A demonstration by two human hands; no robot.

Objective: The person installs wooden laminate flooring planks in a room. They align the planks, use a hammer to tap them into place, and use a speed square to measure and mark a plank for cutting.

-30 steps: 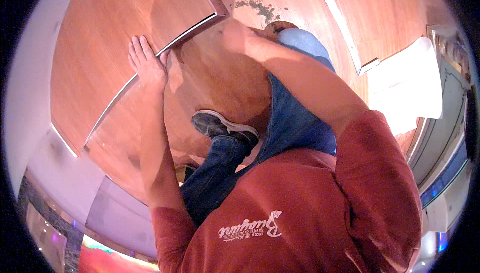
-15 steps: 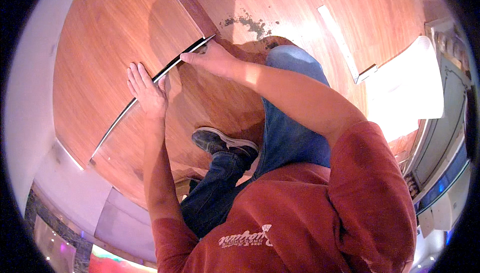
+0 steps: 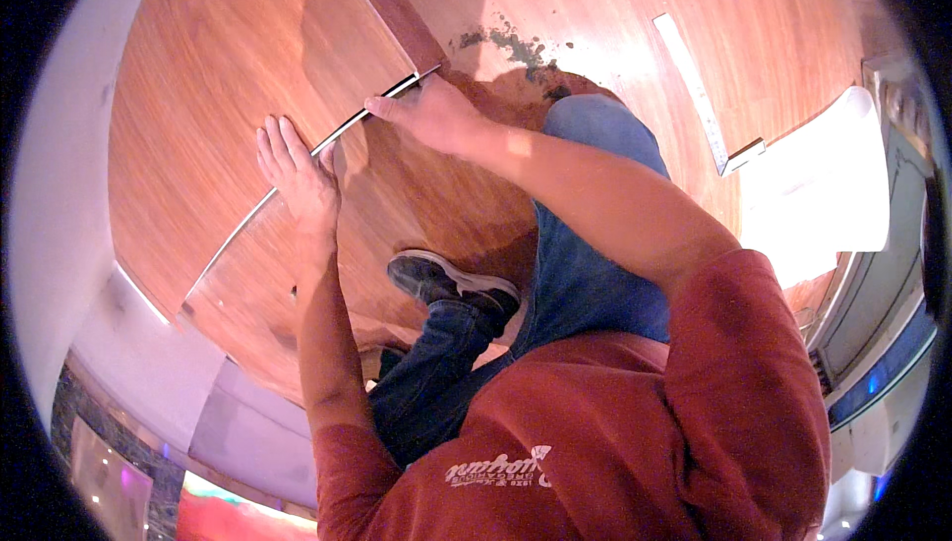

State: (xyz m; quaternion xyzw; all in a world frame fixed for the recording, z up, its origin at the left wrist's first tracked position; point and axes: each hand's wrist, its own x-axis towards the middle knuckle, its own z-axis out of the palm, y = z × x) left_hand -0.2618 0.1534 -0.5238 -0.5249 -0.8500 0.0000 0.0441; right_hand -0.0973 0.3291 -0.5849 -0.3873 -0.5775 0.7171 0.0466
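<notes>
A thin, pale-and-dark strip [image 3: 348, 124] runs along the edge of a wood-look floor panel [image 3: 213, 124], ending just past the panel's corner. My left hand [image 3: 300, 176] lies across this line, fingers stretched flat on the panel and thumb at the near side. Close to the corner, my right hand [image 3: 436, 113] is closed at the strip, its thumb along the edge. The fingers of that hand are mostly hidden. On the near side, a second wood-look surface [image 3: 436, 194] meets the strip.
Dark crumbs [image 3: 516, 45] are scattered beyond my right hand. An L-shaped square [image 3: 694, 90] lies at the right, beside a bright white sheet [image 3: 818, 179]. My shoe [image 3: 426, 275] rests on the near surface. A pale wall [image 3: 74, 174] borders the left.
The dark band along the strip looks narrower between my hands. Both hands keep nearly the same places on it. The whole view has shifted slightly.
</notes>
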